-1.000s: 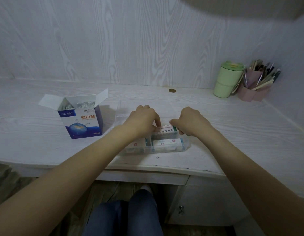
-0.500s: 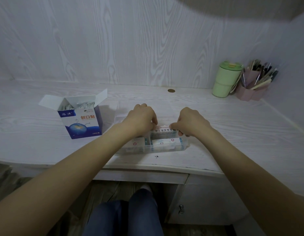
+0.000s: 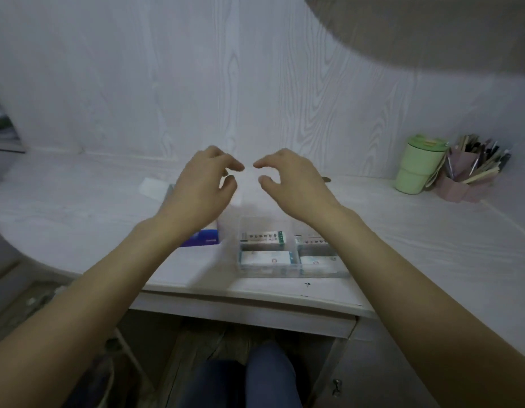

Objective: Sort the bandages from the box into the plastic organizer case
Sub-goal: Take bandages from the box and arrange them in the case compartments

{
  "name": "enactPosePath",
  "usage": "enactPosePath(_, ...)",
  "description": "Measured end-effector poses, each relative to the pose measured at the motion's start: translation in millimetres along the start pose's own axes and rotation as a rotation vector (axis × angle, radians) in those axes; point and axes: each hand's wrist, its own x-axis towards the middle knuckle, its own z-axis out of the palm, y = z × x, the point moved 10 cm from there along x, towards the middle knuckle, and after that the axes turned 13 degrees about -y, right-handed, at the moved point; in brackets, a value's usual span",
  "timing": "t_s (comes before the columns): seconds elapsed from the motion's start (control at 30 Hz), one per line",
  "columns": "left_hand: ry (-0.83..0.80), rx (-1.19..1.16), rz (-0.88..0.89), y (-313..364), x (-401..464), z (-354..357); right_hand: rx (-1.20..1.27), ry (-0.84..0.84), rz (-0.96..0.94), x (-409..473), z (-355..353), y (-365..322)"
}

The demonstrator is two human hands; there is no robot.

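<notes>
The clear plastic organizer case (image 3: 284,272) sits near the desk's front edge. Bandage packs lie in its compartments: two on the left (image 3: 262,238) (image 3: 265,257) and two on the right (image 3: 314,241) (image 3: 317,260). Its faint, transparent lid (image 3: 249,206) seems to stand up behind them. My left hand (image 3: 200,191) and my right hand (image 3: 290,184) hover above the case, fingers loosely curved, thumb and forefinger apart, nothing plainly held. The blue bandage box (image 3: 202,240) is mostly hidden behind my left forearm; one white flap (image 3: 150,186) shows.
A green lidded cup (image 3: 418,166) and a pink pen holder (image 3: 468,179) full of pens stand at the back right. A small round disc (image 3: 326,179) lies on the desk behind my right wrist. My knees are under the desk.
Both hands have lifted off the bandage pack in the case and risen above it, fingers spread apart. The pack now lies in its compartment. The view has shifted, so the box sits behind my left forearm.
</notes>
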Motion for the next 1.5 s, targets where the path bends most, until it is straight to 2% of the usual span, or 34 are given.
enactPosePath(0.07,-0.101,0.065,-0.086,-34.0,-0.5,-1.1,-0.052,-0.103,-0.059,11.6,20.9,-20.4)
enactPosePath(0.2,-0.494,0.292,-0.212,-97.1,-2.1,28.9,-0.112,-0.275,-0.043,31.0,54.8,-32.0)
enactPosePath(0.27,-0.548,0.329,-0.221,-110.9,-3.1,36.4,-0.05,-0.294,0.001,35.8,61.4,-28.5)
enactPosePath(0.33,-0.517,0.23,-0.205,-115.8,-7.3,39.7,0.011,-0.259,0.048,36.4,62.7,-25.2)
enactPosePath(0.43,-0.369,0.07,-0.117,-109.9,-21.0,34.6,-0.057,-0.132,0.064,32.4,55.9,-27.8)
enactPosePath(0.53,-0.221,0.077,-0.012,-102.4,-36.6,24.0,-0.027,-0.039,-0.013,26.8,56.1,-37.6)
enactPosePath(0.63,-0.155,0.07,0.026,-100.0,-51.0,19.8,-0.017,0.009,-0.112,20.8,62.6,-51.7)
enactPosePath(0.87,-0.182,-0.026,0.079,-94.5,-72.0,16.4,-0.109,0.189,-0.15,5.3,72.2,-64.2)
enactPosePath(1.03,-0.2,0.027,0.047,-92.2,-75.2,15.5,-0.266,0.154,-0.186,6.3,77.5,-78.7)
enactPosePath(1.2,-0.188,0.047,0.038,-91.5,-76.0,16.2,-0.23,0.304,-0.163,-7.9,62.3,-84.4)
enactPosePath(1.37,-0.185,0.028,0.038,-92.9,-76.0,16.7,-0.277,0.158,-0.055,0.4,83.9,-79.4)
enactPosePath(1.5,-0.204,0.022,0.049,-91.6,-73.6,18.7,-0.336,0.103,-0.031,5.1,94.8,-82.9)
